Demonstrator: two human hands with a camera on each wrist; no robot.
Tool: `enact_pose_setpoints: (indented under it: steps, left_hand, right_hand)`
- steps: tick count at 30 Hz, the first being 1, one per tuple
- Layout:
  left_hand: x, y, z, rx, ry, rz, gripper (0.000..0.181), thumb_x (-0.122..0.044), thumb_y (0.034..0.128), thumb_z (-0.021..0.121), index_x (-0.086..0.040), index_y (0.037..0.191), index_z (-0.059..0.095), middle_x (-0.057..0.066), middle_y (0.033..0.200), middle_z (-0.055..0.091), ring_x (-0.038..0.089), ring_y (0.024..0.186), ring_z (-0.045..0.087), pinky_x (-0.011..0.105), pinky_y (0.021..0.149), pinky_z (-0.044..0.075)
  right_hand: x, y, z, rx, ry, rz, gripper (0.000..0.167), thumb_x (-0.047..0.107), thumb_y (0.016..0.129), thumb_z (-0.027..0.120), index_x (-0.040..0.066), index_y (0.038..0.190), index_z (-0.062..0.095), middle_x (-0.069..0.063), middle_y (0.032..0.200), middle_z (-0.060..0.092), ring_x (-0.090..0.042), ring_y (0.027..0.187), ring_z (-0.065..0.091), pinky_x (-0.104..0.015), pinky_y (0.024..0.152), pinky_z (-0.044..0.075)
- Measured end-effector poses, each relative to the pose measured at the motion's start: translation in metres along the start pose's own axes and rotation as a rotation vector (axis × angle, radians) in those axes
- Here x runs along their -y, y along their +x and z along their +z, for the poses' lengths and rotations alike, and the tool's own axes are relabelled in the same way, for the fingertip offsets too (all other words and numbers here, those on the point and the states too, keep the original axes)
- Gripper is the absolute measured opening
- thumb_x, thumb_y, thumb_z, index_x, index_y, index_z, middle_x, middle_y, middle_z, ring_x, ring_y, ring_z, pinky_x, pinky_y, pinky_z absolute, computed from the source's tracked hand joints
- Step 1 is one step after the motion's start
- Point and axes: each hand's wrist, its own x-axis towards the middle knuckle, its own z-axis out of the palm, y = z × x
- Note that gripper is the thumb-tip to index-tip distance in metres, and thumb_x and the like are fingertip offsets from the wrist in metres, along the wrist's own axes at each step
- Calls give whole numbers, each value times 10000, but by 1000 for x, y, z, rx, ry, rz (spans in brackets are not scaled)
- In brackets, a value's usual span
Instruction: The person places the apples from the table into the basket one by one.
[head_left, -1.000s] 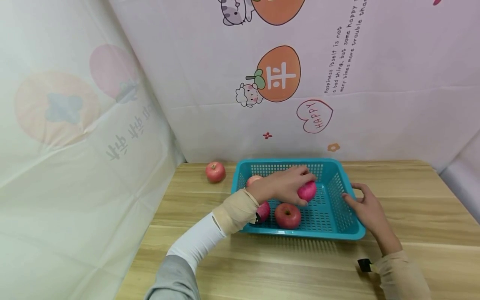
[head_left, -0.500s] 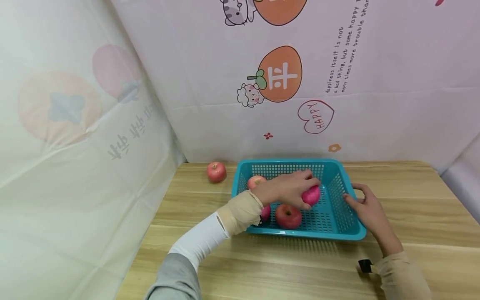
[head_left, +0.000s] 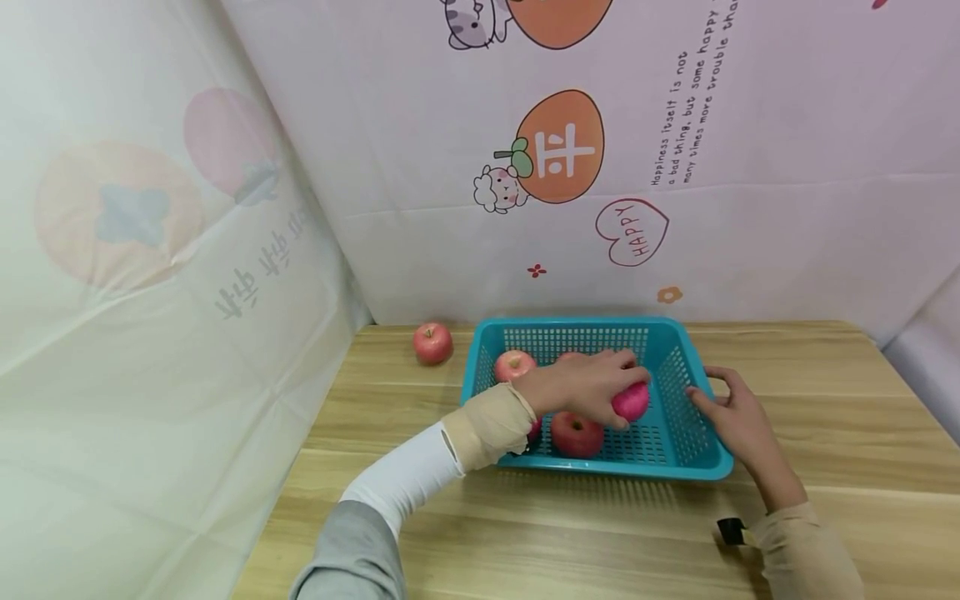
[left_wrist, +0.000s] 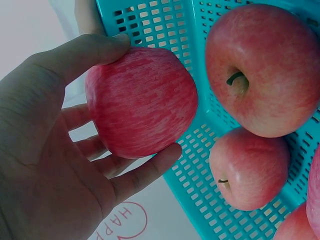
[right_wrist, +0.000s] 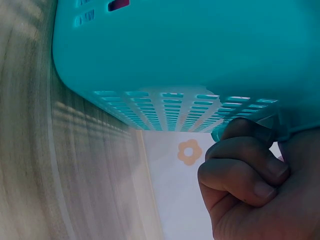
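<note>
In the head view my left hand [head_left: 588, 387] grips a pinkish-red apple [head_left: 632, 402] inside the blue plastic basket [head_left: 600, 472]. The left wrist view shows thumb and fingers wrapped round this apple [left_wrist: 142, 102], with the basket's holed wall behind it. Other apples lie in the basket: a large red one [head_left: 577, 435] near the front and a paler one [head_left: 514, 365] at the back left. More are partly covered by my left hand and wrist. At the basket's right end my right hand [head_left: 738, 421] holds the rim, thumb on the inner side, fingers [right_wrist: 235, 180] curled outside.
One more apple [head_left: 432, 343] sits on the wooden table [head_left: 600, 550], left of the basket. A printed white cloth [head_left: 450, 250] hangs behind the table, and another pale cloth [head_left: 150, 375] hangs along the left side.
My left hand has moved a little to the right and toward the front with the apple, uncovering more of the apples at the back left. The right hand and basket stay put.
</note>
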Motion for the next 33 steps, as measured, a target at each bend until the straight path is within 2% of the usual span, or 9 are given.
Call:
enact_pose_setpoints:
  steps: [6, 13, 27, 33]
  left_hand:
    - [-3, 4, 3, 6, 16, 14, 750, -519, 961, 739, -273, 1598, 428, -19, 1574, 425, 123, 1344, 449, 224, 924, 544]
    - [-5, 7, 9, 31, 22, 23, 744, -517, 956, 742, -289, 1591, 431, -38, 1539, 437, 102, 1288, 451, 199, 856, 526]
    - [-11, 14, 14, 46, 24, 37, 752, -519, 956, 746, -286, 1599, 435, -63, 1526, 445, 79, 1279, 467, 194, 869, 539]
    - [-15, 17, 16, 45, 14, 47, 763, -519, 947, 755, -277, 1598, 439, -74, 1485, 458, 67, 1269, 461, 179, 846, 531]
  right_hand:
    - [0, 0, 0, 3, 0, 0, 740, 411, 1112, 528, -83, 1599, 269, -461, 1291, 624, -360, 942, 790, -398, 655, 655]
    - [0, 0, 0, 10, 8, 8, 742, 411, 1116, 517, -79, 1608, 255, -462, 1290, 623, -340, 930, 791, -405, 656, 657]
    - [0, -1, 0, 19, 12, 19, 744, 424, 1120, 499, -63, 1620, 243, -464, 1341, 595, -386, 981, 785, -422, 675, 660]
    - [1, -2, -1, 21, 19, 17, 744, 430, 1119, 502, -57, 1619, 246, -458, 1324, 608, -344, 935, 791, -401, 660, 655]
